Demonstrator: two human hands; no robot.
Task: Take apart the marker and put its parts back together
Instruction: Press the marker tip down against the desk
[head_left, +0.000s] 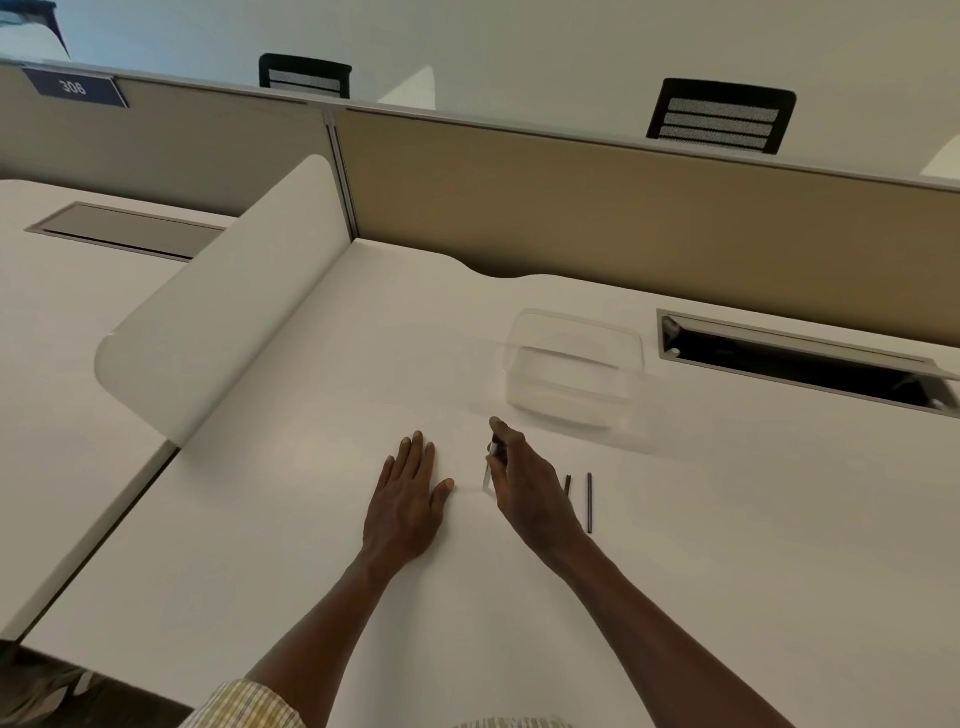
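- The right hand (524, 483) is curling its fingers round a thin marker part (490, 464), holding it with the tip pointing down at the desk (322, 545).
- The part is looking pale with a dark bit near the top. It is too small and blurry to say if it is the barrel or the cap.
- The left hand (408, 501) is lying flat on the desk with its fingers straight and spread a little. It is holding nothing.
- The two hands are sitting near each other but are not touching.
- Two thin dark sticks are lying on the desk just to the right of the right hand: a short stick (568, 484) and a long stick (589, 502). They are lying side by side, a bit apart. I think they are inside bits of the marker, so the marker is looking taken apart right now.
- A clear box (571, 364) is sitting farther back on the desk, past the right hand.
- A dark slot (800, 364) is showing in the desk to the right of the box.
- To do this step well, I think the right hand should be keeping the part steady while the left hand picks up one stick.
- The stick should be going in straight, slowly, with no hard pushing, so it is not bending.
- The sticks are round and could be rolling away, so picking each one up gently is best.
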